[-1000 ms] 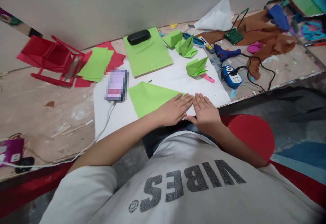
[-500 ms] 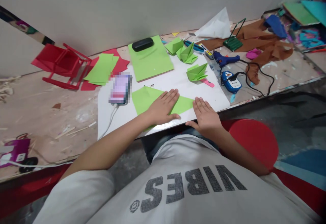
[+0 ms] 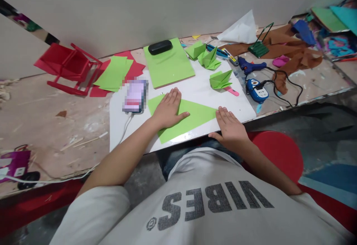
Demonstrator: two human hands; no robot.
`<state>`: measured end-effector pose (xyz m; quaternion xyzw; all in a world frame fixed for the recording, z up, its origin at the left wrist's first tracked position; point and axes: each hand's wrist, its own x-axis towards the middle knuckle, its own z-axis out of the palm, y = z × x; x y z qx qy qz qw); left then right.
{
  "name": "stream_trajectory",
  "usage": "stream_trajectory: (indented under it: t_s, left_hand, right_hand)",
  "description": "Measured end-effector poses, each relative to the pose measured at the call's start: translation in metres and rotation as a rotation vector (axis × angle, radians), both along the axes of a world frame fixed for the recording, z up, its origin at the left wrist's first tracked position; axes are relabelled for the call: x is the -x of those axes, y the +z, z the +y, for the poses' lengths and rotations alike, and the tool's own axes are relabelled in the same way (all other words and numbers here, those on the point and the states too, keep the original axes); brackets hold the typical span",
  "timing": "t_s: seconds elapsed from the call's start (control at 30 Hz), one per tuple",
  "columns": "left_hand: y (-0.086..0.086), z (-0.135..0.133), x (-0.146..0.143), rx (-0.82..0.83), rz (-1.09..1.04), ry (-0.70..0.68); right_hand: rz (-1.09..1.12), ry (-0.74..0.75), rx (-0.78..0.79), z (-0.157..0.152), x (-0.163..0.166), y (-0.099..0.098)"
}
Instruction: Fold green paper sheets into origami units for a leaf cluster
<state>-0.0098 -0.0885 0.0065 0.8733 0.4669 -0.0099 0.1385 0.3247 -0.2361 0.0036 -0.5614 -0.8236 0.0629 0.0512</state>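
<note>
My scuffed wooden workbench [image 3: 41, 115] runs across the frame. At centre lies a white board [image 3: 195, 90] carrying my green paper triangle [image 3: 195, 116], a phone [image 3: 135, 96], a green pad [image 3: 167, 66] and folded green shapes [image 3: 220, 79]. Directly on the wood: a small red chair [image 3: 68, 68] and loose green and red sheets [image 3: 114, 74] at upper left, a blue glue gun [image 3: 249, 65], a blue power strip [image 3: 257, 90] and brown material [image 3: 290, 55] at upper right, a purple box [image 3: 13, 163] at lower left.

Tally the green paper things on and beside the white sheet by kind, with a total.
Folded green figures: 3
Flat green triangle under the left hand: 1
Green pad: 1
Pile of loose green sheets: 1
Total: 6
</note>
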Motion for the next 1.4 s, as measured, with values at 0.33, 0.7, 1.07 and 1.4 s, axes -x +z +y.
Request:
stream_trajectory:
  t_s: [0.33,0.7,1.07,1.4]
  left_hand:
    - [0.005,-0.006,-0.004,0.019,0.015,0.227]
    - [0.012,-0.018,-0.013,0.014,0.013,0.270]
    - [0.021,-0.031,-0.021,-0.032,0.013,0.000]
    - [0.027,-0.033,-0.023,0.041,0.046,-0.148]
  right_hand:
    - [-0.018,-0.005,-0.030,-0.003,0.005,0.005]
    - [-0.027,0.006,-0.132,-0.006,0.015,-0.003]
    - [0.032,0.288,0.161,0.037,0.078,0.024]
    - [0.019,0.062,0.186,0.034,0.039,0.030]
